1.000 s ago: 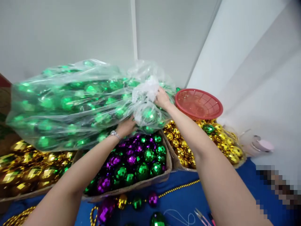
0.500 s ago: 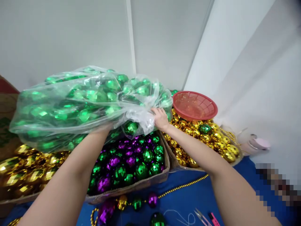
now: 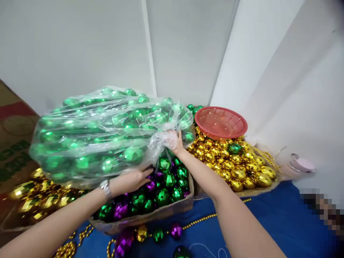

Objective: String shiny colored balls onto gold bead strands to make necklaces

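Emerging from beneath the clear plastic bag [image 3: 88, 139] left of centre, the left hand [image 3: 131, 180] shows, grip unclear; the right hand [image 3: 177, 145] clutches bunched plastic, the cardboard box [image 3: 150, 217] apparently taking weight.

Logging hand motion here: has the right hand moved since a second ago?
Yes, downward in the view: the right hand was level with the red basket and is now mostly lower than the basket's near rim.
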`<move>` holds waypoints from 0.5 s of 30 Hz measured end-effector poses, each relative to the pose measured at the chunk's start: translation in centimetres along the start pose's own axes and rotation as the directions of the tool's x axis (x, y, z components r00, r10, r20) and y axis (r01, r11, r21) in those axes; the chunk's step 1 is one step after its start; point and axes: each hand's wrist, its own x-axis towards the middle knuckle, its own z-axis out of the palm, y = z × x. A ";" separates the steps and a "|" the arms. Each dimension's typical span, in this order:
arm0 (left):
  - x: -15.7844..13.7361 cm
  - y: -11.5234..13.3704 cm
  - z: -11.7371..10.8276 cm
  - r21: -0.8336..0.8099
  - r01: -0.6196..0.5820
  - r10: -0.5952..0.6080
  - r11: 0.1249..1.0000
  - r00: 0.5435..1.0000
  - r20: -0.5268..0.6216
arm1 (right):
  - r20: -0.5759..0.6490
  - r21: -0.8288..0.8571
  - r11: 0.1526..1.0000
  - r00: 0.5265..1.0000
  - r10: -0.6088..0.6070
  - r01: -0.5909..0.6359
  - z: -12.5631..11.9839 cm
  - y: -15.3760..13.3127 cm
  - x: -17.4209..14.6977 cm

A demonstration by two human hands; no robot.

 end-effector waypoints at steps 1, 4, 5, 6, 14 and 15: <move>-0.4 0.9 -0.3 0.008 -0.052 0.052 0.999 0.998 0.028 | 0.007 0.002 1.000 1.000 0.006 -0.006 0.1 -0.4 -0.2; -0.7 1.6 -0.5 0.109 -0.063 0.056 0.992 0.996 0.073 | 0.049 -0.002 1.000 0.999 0.008 -0.008 0.0 -1.3 -0.8; -0.5 1.0 -0.1 0.147 -0.026 0.014 0.989 0.996 0.083 | 0.070 -0.005 1.000 0.998 0.000 0.001 -0.2 -1.4 -1.1; -0.3 0.1 0.4 0.172 0.014 -0.032 0.985 0.994 0.104 | 0.093 -0.009 1.000 0.996 -0.015 0.016 -0.5 -1.4 -1.5; 1.2 -9.8 4.3 0.020 0.257 -0.257 0.966 0.954 0.156 | 0.154 -0.071 0.975 0.968 -0.196 0.209 -5.3 -0.1 -5.6; 1.5 -10.6 4.4 0.010 0.258 -0.257 0.966 0.955 0.151 | 0.135 -0.081 0.974 0.970 -0.201 0.213 -5.6 -0.2 -6.1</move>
